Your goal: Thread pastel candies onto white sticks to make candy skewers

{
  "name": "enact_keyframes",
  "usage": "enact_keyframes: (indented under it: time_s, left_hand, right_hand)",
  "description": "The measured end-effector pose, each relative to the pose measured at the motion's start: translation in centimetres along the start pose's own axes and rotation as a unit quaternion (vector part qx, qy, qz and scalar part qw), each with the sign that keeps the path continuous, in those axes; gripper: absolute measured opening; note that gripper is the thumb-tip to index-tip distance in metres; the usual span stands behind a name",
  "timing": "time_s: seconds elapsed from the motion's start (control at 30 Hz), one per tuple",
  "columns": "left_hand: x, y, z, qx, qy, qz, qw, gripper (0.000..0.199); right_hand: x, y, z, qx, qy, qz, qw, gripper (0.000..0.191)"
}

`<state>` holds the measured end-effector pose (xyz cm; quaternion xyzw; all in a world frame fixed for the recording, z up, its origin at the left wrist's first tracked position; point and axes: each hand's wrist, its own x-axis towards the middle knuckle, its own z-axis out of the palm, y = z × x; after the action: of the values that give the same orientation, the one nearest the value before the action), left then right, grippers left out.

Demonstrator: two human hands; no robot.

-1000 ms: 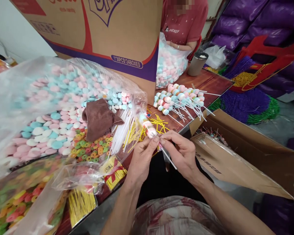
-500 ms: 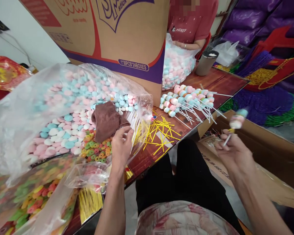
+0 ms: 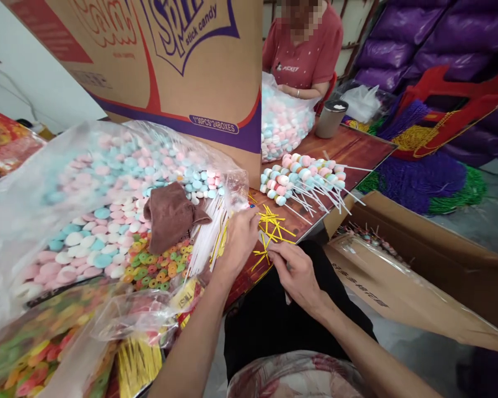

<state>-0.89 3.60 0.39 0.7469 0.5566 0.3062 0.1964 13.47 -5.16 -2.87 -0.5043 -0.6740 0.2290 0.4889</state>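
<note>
My left hand is over the left edge of a scatter of yellow twist ties on the table, its fingers bunched together and their tips partly hidden. At the near edge of the same ties my right hand has thumb and fingers closed; whatever lies between them is too small to make out. White sticks lie in a bundle left of my left hand. Beyond the ties sits a pile of marshmallow skewers on white sticks.
An open bag of marshmallows with a brown cloth and ring gummies covers the left. A tall carton stands behind. At right is an open cardboard box holding skewers. A co-worker sits across, near a grey tumbler.
The marshmallow skewer has left my right hand, which has swung left from over the cardboard box to the twist ties. My left hand has moved right to the ties. The view has shifted.
</note>
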Motion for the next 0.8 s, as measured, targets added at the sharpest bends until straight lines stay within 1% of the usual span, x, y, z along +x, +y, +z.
enact_keyframes:
  time_s: [0.03,0.1,0.13,0.2,0.3,0.4,0.53,0.63,0.67,0.73,0.8]
  left_hand:
    - [1.0,-0.2,0.4,0.029,0.021,0.0,0.999,0.029]
    - [2.6,-1.4,1.0,0.09,0.055,-0.021,0.994,0.031]
    - [3.1,-2.1,1.1,0.12,0.066,-0.035,0.99,0.03]
    - [3.8,-3.6,1.2,0.156,0.073,-0.057,0.983,0.027]
    - [4.3,-5.0,1.3,0.145,0.09,-0.111,0.979,0.026]
    - [4.6,-5.4,1.5,0.102,0.102,-0.151,0.978,0.012]
    - [4.9,-5.1,1.1,0.067,0.121,-0.15,0.979,0.016]
    - [4.6,-4.2,0.2,0.042,0.143,-0.143,0.979,0.02]
    - [4.3,-3.7,-0.1,0.026,0.155,-0.136,0.978,0.02]
    - [3.5,-2.4,-0.7,-0.014,0.176,-0.111,0.978,0.018]
    - [2.3,-0.8,-1.0,-0.05,0.178,-0.078,0.98,0.015]
  right_hand:
    - [-0.2,0.1,0.2,-0.007,-0.002,-0.01,1.0,0.014]
    - [-0.5,0.2,0.3,-0.003,-0.006,-0.013,1.0,0.014]
    - [-0.6,0.2,0.3,0.002,-0.007,-0.011,1.0,0.014]
    - [-0.6,0.1,0.2,0.005,-0.007,-0.009,1.0,0.015]
    - [-0.5,-0.2,0.3,-0.006,-0.006,-0.015,1.0,0.014]
    - [-0.4,-0.4,0.5,-0.016,-0.003,-0.016,1.0,0.014]
    - [-0.5,-0.7,0.3,-0.007,-0.016,-0.008,1.0,0.015]
    - [0.0,-1.1,-0.1,0.024,-0.022,0.022,0.999,0.018]
    - [0.5,-1.2,-0.2,0.035,-0.015,0.043,0.998,0.018]
    - [1.9,-1.4,-0.3,0.069,0.01,0.106,0.992,0.017]
    - [3.7,-1.6,0.0,0.139,0.032,0.18,0.973,0.02]
